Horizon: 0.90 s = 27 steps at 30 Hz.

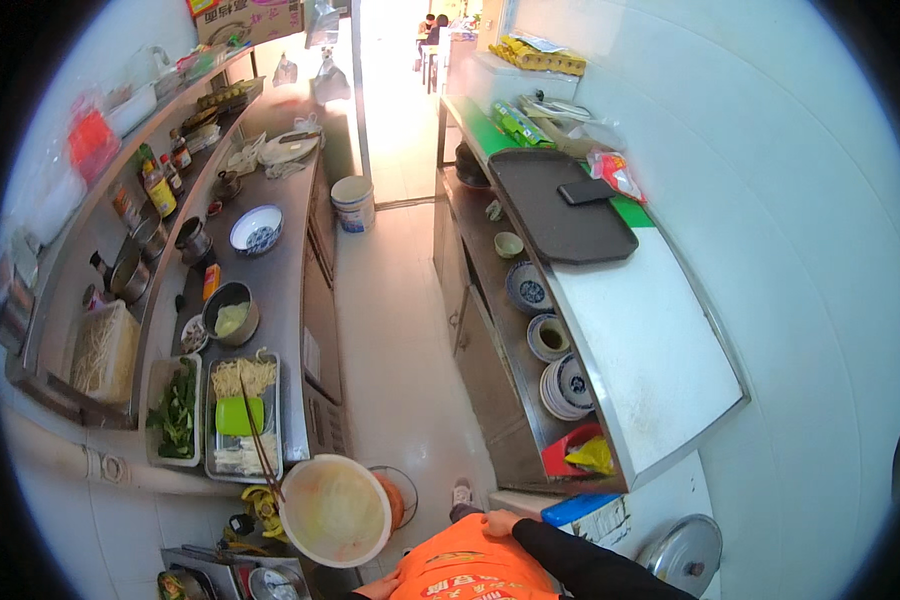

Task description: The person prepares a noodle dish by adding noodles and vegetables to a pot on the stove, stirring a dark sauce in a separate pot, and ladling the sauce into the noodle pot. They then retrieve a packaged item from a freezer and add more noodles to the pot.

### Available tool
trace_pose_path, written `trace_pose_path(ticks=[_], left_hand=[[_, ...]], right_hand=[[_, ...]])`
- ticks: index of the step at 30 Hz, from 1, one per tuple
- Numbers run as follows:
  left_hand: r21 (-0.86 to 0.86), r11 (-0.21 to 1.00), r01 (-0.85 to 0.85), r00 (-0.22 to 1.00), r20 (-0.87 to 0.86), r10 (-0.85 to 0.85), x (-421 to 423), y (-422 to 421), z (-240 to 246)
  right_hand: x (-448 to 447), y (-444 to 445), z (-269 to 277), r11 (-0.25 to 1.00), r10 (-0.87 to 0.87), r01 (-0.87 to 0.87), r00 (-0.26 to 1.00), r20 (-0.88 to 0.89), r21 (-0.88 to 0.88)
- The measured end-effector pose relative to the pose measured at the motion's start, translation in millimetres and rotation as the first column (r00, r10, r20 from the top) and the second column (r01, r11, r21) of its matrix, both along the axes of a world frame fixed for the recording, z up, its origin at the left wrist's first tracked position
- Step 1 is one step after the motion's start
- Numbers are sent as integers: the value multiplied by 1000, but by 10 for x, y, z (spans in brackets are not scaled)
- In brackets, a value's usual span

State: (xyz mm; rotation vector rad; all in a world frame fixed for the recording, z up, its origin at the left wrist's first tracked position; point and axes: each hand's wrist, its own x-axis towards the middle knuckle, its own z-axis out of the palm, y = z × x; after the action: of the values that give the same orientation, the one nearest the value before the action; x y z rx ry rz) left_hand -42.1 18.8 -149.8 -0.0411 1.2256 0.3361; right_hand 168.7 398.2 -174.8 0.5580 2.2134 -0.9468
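Observation:
My right hand (501, 523) rests against the front of the orange apron (472, 559), its fingers bent; whether they pinch the cloth is unclear. At the apron's other side is my left hand (384, 586), mostly cut off by the bottom edge of the view. Left of the apron stands a large whitish plastic bucket (336, 510). Long wooden chopsticks (253, 427) reach from a metal tray (210, 450) towards its rim. Noodles (244, 376), a green plastic piece (238, 416) and pale strips (246, 455) lie in that tray. Beside it, a clear tub (152, 442) holds leafy greens (178, 409).
On the left steel counter (292, 300) stand a pot (246, 330) and a patterned bowl (256, 229). The right counter (645, 345) bears a dark tray (555, 217) with a phone (586, 192); stacked plates (566, 386) sit below. Between runs a tiled aisle (390, 330) with another bucket (353, 202).

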Motion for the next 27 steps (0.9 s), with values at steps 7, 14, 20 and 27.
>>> trace_pose_path(ticks=[7, 14, 20, 27], left_hand=[[376, 850, 369, 868, -467, -169, -314, 583, -131], [279, 780, 560, 693, -674, -256, -827, 1297, 421], [243, 741, 625, 677, -642, -360, -1636, 2136, 352], [44, 611, 790, 512, -596, -619, -2811, 3152, 175]], right_hand=[[-559, 665, -184, 980, 150, -121, 971, 187, -156], [-858, 843, -180, 985, 16, -26, 998, -63, -170], [-1161, 1179, -167, 981, -41, 50, 998, 47, -187], [-1958, 2039, -288, 992, -113, 114, 993, 24, -57]])
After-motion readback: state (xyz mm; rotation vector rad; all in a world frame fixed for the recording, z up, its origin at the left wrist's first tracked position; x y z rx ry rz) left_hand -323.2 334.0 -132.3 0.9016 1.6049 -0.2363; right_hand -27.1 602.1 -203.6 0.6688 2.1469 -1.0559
